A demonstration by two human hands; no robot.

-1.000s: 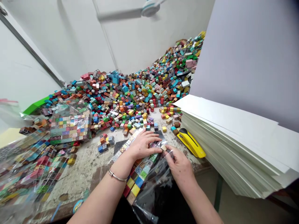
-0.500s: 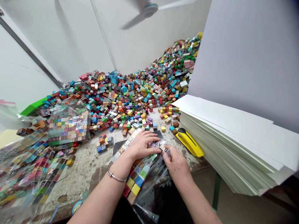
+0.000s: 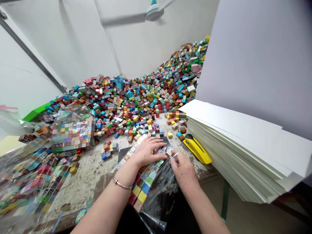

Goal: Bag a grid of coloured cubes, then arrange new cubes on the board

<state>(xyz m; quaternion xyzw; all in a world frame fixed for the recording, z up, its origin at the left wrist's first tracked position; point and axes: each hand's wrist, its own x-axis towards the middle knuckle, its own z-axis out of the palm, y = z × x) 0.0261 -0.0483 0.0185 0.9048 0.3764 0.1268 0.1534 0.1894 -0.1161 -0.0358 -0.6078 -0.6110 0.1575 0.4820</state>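
My left hand (image 3: 149, 151) lies with its fingers spread over rows of small printed cubes (image 3: 142, 183) set side by side on a black board (image 3: 124, 152). Its palm hides part of the rows. At the board's right edge, my right hand (image 3: 184, 167) is closed in a pinch on a small pale cube (image 3: 169, 151), close to the left fingertips. Clear plastic film (image 3: 161, 195) hangs wrinkled and shiny over the dark area below the right hand.
A large heap of coloured cubes (image 3: 136, 94) fills the back. A yellow utility knife (image 3: 197, 149) lies right, beside a tall stack of white sheets (image 3: 231, 120). At left are a wrapped block of cubes (image 3: 73, 133) and a clear bag of cubes (image 3: 31, 178).
Both hands stay almost in place over the board. The right hand's pinch has shifted very slightly, and the plastic film below it has moved a little.
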